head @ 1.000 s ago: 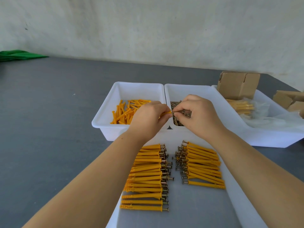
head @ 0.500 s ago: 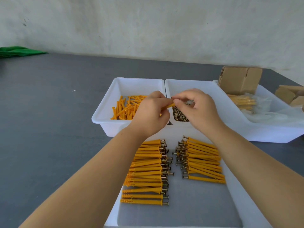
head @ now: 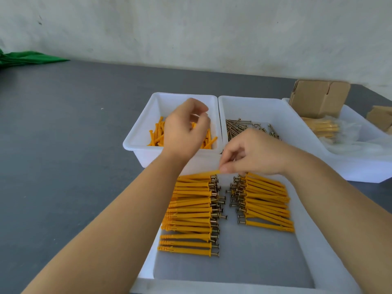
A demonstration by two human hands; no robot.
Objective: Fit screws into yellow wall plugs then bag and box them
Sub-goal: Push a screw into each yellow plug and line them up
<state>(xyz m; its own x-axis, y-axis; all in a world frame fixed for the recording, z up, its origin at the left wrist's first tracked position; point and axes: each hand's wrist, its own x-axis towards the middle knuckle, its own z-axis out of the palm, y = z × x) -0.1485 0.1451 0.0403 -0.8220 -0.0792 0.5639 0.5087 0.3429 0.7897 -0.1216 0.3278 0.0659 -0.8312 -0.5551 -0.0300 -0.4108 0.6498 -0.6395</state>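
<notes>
1. The right hand (head: 252, 154) hovers low over the far end of a shallow white plastic tray (head: 307, 240), its thumb and forefinger pinching one end of a slim yellow ribbed plastic wall plug (head: 201, 174) that lies at the top of the left row.
2. The left hand (head: 183, 132) is raised above a deep white plastic tub (head: 137, 141). Its fingers are loosely curled, thumb and fingertips close together, and it cannot be told whether anything small sits between them.
3. That tub holds a loose heap of empty yellow wall plugs (head: 157, 134), short, tapered and finned.
4. Just beside it on the right, touching rim to rim, a second white plastic tub (head: 254, 107) holds a pile of thin, dull bronze metal screws (head: 235, 128) with flat round heads.
5. In the shallow tray, two rows of fitted yellow plugs lie side by side: the left row (head: 191, 211) and the right row (head: 267, 200). Their screw heads face each other across a narrow gap.
6. Further right, a third white plastic tub (head: 360, 170) holds a crinkled clear plastic bag of yellow plugs (head: 322, 128) and an open brown cardboard box (head: 318, 98).
7. Everything sits on a matte dark grey table (head: 63, 145), with a folded green cloth (head: 27, 59) at its far left edge.
</notes>
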